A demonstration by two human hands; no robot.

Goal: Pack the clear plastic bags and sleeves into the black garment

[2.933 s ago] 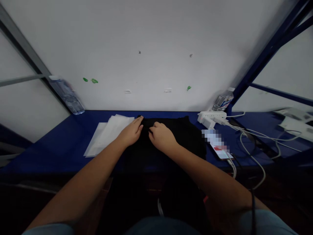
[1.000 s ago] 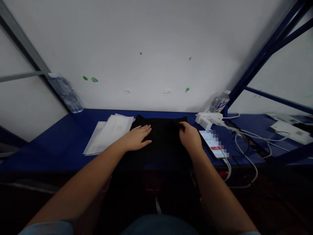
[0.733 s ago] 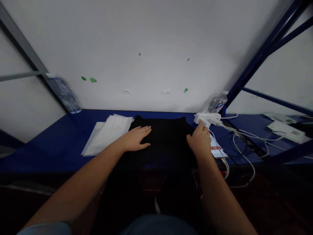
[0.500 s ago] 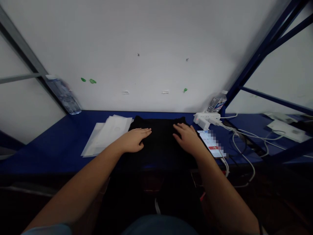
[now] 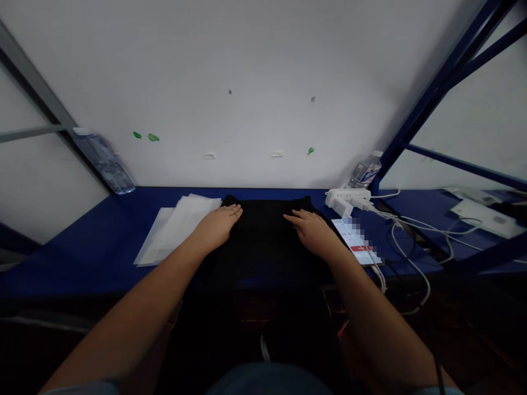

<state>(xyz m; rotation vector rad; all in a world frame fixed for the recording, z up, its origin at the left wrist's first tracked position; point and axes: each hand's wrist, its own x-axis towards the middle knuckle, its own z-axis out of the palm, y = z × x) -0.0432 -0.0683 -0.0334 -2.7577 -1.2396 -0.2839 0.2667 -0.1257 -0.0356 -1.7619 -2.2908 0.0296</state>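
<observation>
Black cloth, perhaps a folded garment (image 5: 263,241), lies spread on the blue table (image 5: 94,236) in front of me. My left hand (image 5: 219,224) rests at its left side, palm down, fingers stretched out and holding nothing. Over the right part of the cloth is my right hand (image 5: 315,230), also palm down, its fingers extended and slightly apart. The cloth's lower portion merges with the dark area at the table's front edge, so its outline there is hard to make out.
Translucent plastic sleeves (image 5: 173,233) lie left of the cloth. To the right are a phone (image 5: 356,241) with a lit screen, a white power strip (image 5: 348,198) and tangled cables (image 5: 405,258). Bottles stand at the back left (image 5: 105,162) and back right (image 5: 365,171).
My left hand has shifted left and slightly up along the cloth. The fingers of my right hand have moved a little left. The cloth looks nearly the same.
</observation>
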